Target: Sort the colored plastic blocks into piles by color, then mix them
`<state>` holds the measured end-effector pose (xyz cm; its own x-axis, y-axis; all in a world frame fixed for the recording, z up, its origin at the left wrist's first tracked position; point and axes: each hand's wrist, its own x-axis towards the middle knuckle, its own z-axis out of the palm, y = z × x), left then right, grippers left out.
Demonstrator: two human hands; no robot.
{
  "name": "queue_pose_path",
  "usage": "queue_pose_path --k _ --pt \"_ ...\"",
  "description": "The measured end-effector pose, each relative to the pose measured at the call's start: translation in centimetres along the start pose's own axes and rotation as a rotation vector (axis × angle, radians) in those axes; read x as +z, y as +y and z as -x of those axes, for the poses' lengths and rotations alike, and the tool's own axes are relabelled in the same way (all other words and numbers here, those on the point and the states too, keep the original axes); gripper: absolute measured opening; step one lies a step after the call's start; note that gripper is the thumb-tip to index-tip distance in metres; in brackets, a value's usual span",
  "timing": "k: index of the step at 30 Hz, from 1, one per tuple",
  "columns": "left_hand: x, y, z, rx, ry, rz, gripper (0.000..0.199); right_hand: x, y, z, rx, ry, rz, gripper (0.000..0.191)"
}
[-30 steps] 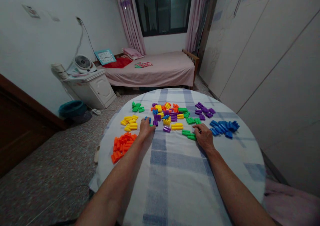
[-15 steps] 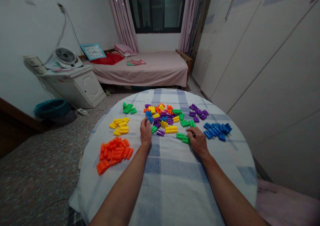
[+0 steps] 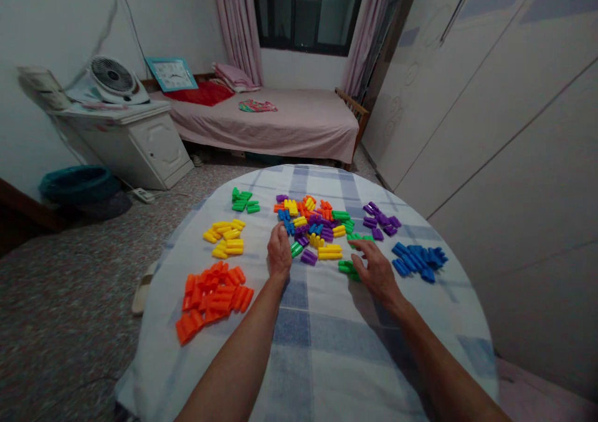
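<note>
My left hand [image 3: 279, 252] rests at the near left edge of a mixed heap of coloured plastic pieces, close to blue pieces [image 3: 286, 217] and a green piece [image 3: 296, 249]. Its fingers are drawn together, and whatever they may hold is hidden. Over on the right, my right hand [image 3: 377, 272] hovers with thumb and forefinger apart, holding nothing. Under and beside its fingers lie green pieces [image 3: 347, 267], partly covered by the hand. Between the hands are a purple piece [image 3: 309, 257] and joined yellow pieces [image 3: 329, 252].
Sorted piles surround the heap on the round cloth-covered table [image 3: 336, 359]: orange [image 3: 219, 294], yellow [image 3: 227, 230], green [image 3: 243, 201], purple [image 3: 382, 217] and blue [image 3: 419, 260]. Behind stands a bed [image 3: 308, 119]; a wardrobe [image 3: 495, 129] flanks the right side.
My right hand has lifted slightly, and its fingers have spread apart above the green pieces. My left hand stays beside the heap. The camera view has shifted a little.
</note>
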<state>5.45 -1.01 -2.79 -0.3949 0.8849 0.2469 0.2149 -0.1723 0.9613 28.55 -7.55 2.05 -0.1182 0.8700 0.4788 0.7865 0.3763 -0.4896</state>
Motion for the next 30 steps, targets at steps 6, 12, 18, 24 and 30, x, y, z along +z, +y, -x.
queue_pose_path --k 6,12,18,24,30 --pt "0.4 0.2 0.0 0.089 -0.05 -0.143 0.04 2.1 -1.6 -6.3 -0.217 -0.208 0.186 0.047" --pt "0.3 0.6 0.1 0.111 -0.063 -0.212 0.04 5.6 -1.4 -9.8 -0.311 -0.411 0.305 0.034" --pt "0.6 0.7 0.2 0.139 -0.053 -0.208 0.042 5.9 -2.0 -10.4 -0.125 -0.296 0.172 0.024" --pt "-0.1 1.1 -0.3 -0.037 0.039 0.128 0.05 7.2 -5.2 -11.1 0.106 -0.239 -0.264 0.013" --pt "-0.2 1.1 -0.5 -0.048 0.062 0.521 0.061 9.1 -7.5 -11.3 0.252 -0.338 -0.684 0.011"
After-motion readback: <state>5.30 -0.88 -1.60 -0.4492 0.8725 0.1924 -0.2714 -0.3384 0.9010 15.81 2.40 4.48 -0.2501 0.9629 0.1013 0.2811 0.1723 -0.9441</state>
